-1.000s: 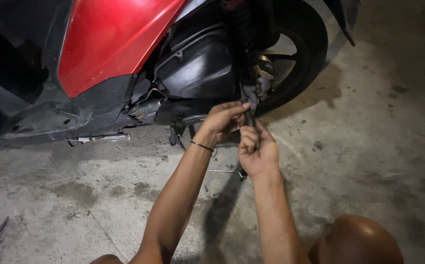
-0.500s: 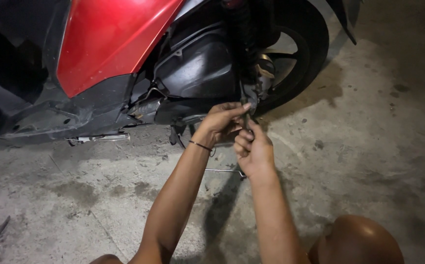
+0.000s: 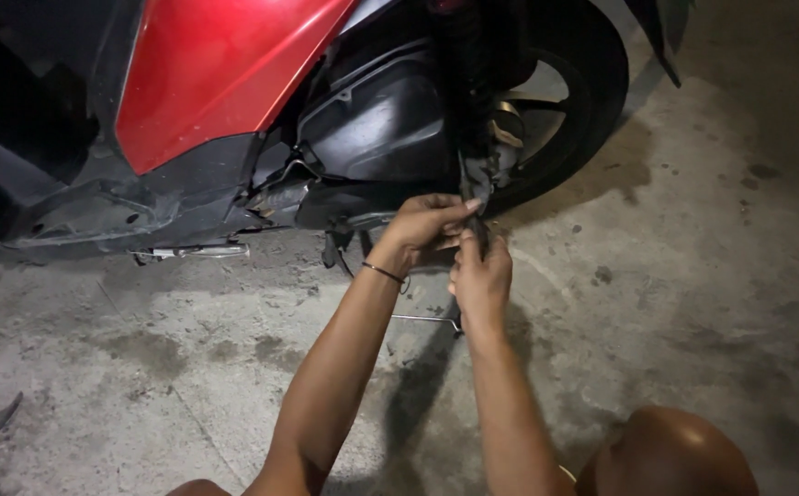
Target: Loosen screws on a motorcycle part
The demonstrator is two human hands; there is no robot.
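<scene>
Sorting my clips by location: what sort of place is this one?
Probably a garage or paved yard used for repairs: a red scooter stands on stained bare concrete floor, and both hands, left hand and right hand, work by its rear wheel.

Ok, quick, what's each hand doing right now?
Left hand: closed, fingers pinching a small dark part beneath the red scooter.
Right hand: closed on that part.
</scene>
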